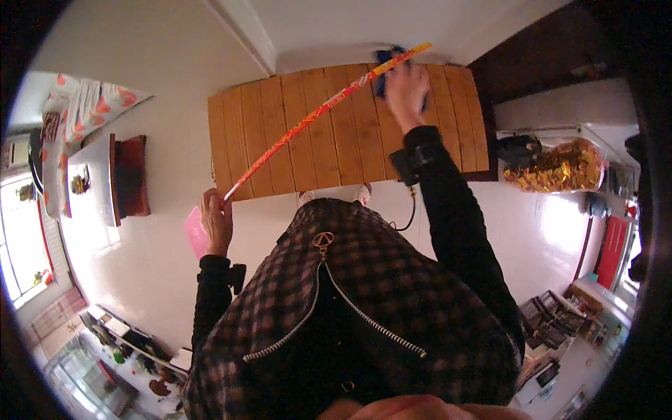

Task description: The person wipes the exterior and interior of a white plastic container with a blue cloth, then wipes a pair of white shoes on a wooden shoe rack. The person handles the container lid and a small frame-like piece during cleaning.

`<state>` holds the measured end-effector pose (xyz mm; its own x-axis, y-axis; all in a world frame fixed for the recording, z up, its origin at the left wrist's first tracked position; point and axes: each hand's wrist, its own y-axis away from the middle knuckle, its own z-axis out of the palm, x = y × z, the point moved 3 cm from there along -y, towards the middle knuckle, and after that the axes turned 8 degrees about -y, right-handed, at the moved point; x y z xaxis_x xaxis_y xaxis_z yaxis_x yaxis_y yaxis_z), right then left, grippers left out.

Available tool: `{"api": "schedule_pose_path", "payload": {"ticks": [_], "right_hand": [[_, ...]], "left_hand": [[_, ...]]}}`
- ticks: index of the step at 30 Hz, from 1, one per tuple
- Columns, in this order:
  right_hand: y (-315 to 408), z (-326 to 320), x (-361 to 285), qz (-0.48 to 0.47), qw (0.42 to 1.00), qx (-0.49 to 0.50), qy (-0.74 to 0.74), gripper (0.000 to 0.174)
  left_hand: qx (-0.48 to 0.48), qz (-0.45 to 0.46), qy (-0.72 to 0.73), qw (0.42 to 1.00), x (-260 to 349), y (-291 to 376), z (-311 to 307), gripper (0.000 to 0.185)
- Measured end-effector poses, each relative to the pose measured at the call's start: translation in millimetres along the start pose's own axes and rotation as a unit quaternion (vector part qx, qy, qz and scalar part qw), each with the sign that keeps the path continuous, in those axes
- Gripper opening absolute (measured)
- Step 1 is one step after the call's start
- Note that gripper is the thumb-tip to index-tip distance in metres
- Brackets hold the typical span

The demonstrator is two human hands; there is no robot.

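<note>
My left hand (216, 223) grips the lower end of a long thin rod (310, 118) with a red, orange and yellow pattern. A pink flat piece (196, 233) shows behind that hand; whether it joins the rod cannot be told. The rod slants up to the right over a slatted wooden tabletop (325, 152), its yellow tip crossing in front of my right hand. On the tabletop's far right part, my right hand (409, 89), slightly blurred, lies on a dark blue cloth (382, 86). Its fingers are partly hidden by the rod.
A white wall (336, 31) stands right behind the tabletop. To the right lies a clear bag of gold foil pieces (559, 168) beside a dark bag (518, 149). A white-topped table (94, 173) with a dark red bench (131, 176) is on the left. My shoes (362, 193) are at the near edge.
</note>
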<state>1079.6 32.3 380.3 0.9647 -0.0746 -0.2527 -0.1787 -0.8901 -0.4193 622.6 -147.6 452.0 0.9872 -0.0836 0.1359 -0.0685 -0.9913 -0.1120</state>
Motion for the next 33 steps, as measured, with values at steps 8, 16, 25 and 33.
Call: {"api": "schedule_pose_path", "payload": {"ticks": [8, 16, 25, 33], "right_hand": [[57, -8, -177, -0.428, 0.855, -0.103, -0.274, 0.039], [8, -17, -67, -0.054, 0.994, 0.002, -0.096, 0.047], [19, 66, -312, -0.302, 0.927, -0.079, -0.21, 0.048], [133, 7, -300, -0.457, 0.798, -0.234, -0.314, 0.042]], "left_hand": [[0.063, 0.032, 0.042, 0.997, -13, 13, 34, 0.031], [0.045, 0.034, 0.259, 0.964, -38, 16, 56, 0.019], [-0.042, 0.066, 0.251, 0.965, -51, 11, 49, 0.013], [-0.094, -0.035, 0.256, 0.961, -60, 1, 53, 0.024]]}}
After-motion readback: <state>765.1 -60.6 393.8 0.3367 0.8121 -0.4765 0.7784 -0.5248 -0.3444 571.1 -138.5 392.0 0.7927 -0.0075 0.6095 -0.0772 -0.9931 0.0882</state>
